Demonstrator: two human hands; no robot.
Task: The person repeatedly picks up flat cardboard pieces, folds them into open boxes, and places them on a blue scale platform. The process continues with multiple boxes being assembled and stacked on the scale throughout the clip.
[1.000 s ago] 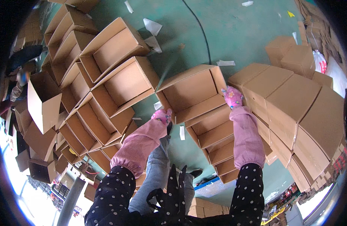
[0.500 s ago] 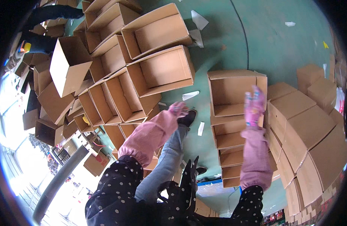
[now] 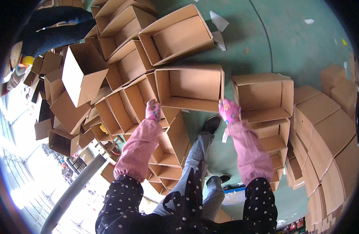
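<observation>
Between your gloved hands: open cardboard box (image 3: 191, 87), held off green floor (image 3: 296, 43). Left hand (image 3: 153, 110) grips near-left corner, right hand (image 3: 229, 110) near-right edge, fingers closed on flaps. Rows of formed boxes (image 3: 121, 78) already laid left; stack (image 3: 327, 132) right. Your box unplaced.
</observation>
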